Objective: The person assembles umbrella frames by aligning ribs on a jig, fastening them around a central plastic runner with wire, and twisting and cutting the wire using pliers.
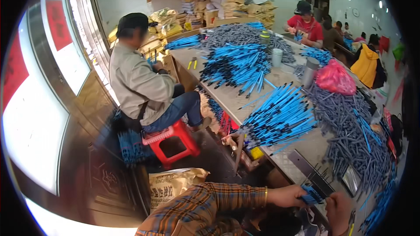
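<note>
A small bundle of thin blue rods (311, 194) with dark ends is gripped in my left hand (286, 196) at the table's near edge. Close beside it, my right hand (340, 207) is closed; anything between its fingers is too small to make out. Just beyond the bundle a long dark metal strip (301, 163) lies on the table, with thin dark pins next to it. A fanned pile of blue rods (284, 116) rests farther up the table. To the right spreads a large heap of short grey pieces (350, 126).
A person in a beige jacket (140, 78) sits on a red stool (173, 142) at the left. Across the table works a person in red (308, 29). A pink bag (335, 78) and yellow-handled pliers (192, 63) lie farther off; a paper sack (175, 183) stands below.
</note>
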A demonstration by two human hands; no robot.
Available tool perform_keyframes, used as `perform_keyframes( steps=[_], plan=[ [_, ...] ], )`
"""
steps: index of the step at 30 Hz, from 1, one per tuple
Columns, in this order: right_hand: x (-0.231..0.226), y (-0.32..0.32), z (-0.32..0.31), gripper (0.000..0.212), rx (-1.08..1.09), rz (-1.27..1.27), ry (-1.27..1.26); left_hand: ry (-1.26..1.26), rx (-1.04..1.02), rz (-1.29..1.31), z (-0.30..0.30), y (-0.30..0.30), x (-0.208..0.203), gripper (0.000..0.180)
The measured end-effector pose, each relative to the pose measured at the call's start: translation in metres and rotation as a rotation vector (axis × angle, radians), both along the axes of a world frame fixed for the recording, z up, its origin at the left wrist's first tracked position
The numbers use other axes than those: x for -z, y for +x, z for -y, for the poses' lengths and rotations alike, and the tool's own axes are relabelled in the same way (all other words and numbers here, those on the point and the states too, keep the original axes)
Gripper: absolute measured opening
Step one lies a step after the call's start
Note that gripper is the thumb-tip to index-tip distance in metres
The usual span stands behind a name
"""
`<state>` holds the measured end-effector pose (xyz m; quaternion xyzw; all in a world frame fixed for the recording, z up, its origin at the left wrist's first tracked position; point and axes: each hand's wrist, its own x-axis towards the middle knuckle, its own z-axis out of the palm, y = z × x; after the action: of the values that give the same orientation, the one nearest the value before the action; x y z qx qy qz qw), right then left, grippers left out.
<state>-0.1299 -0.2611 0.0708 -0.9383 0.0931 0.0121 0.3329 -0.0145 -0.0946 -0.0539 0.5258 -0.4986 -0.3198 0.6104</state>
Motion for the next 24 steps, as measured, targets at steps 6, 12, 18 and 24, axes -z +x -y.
perform_keyframes(
  steps=[6,12,18,24],
  plan=[
    [0.01,0.024,0.02,0.022,-0.246,0.051,-0.3,0.025,-0.022,-0.072,-0.008,0.012,-0.001,0.021],
    [0.081,0.066,0.171,0.018,0.043,0.23,-0.281,-0.099,-0.066,-0.152,-0.003,0.01,-0.006,0.015],
    [0.083,0.076,0.165,0.035,-0.155,0.29,-1.042,-0.05,-0.053,-0.161,-0.001,0.011,-0.003,0.016],
    [0.144,0.078,0.224,0.017,0.032,0.439,-0.646,-0.039,-0.074,0.048,0.005,0.01,0.014,0.018]
  ],
)
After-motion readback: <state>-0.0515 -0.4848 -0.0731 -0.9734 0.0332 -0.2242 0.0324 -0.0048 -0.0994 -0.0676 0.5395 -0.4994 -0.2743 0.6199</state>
